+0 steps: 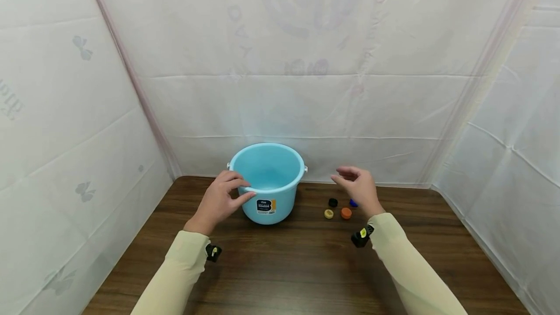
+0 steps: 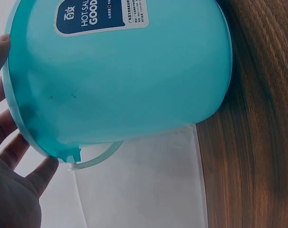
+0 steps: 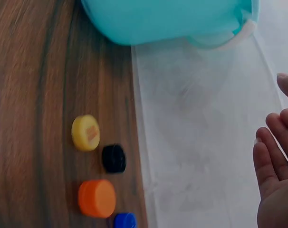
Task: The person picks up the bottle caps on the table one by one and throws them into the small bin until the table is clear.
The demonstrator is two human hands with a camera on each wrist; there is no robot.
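A light blue bucket (image 1: 284,203) with a label stands upright near the back of the table. My left hand (image 1: 220,198) holds its near left rim, fingers reaching over the edge and thumb at the front. In the left wrist view, the left fingers (image 2: 13,152) lie along the bucket's rim. My right hand (image 1: 360,191) hovers with loosely bent fingers, holding nothing. Below it lie a yellow cap (image 3: 86,133), a black cap (image 3: 114,158), an orange cap (image 3: 97,198) and a blue cap (image 3: 125,220), the blue one partly hidden by the hand in the head view.
The dark wooden table (image 1: 288,266) ends at a white sheet wall (image 1: 372,111) at the back. Similar sheets close off the left and right sides. A pale handle (image 2: 103,156) hangs behind the bucket. Each wrist wears a small black camera.
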